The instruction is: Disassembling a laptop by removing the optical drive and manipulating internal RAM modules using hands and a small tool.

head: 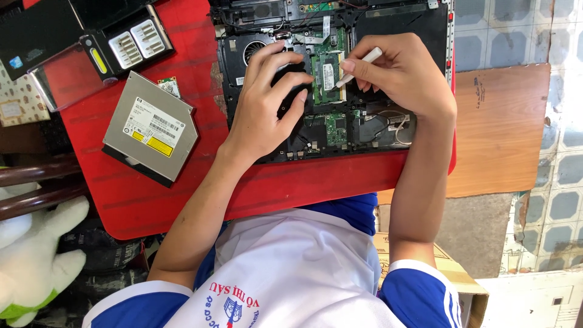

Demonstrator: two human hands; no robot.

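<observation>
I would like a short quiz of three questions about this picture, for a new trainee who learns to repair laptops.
1. True or false: the right hand holds a white stick-like tool with its tip at the green memory module.
2. Where does the left hand rest?
A. on the optical drive
B. on the opened laptop
C. on the wooden board
3. Fill in: the silver optical drive lies on the ___ table, apart from the laptop.

Key: 1 true; 2 B; 3 red.
</observation>
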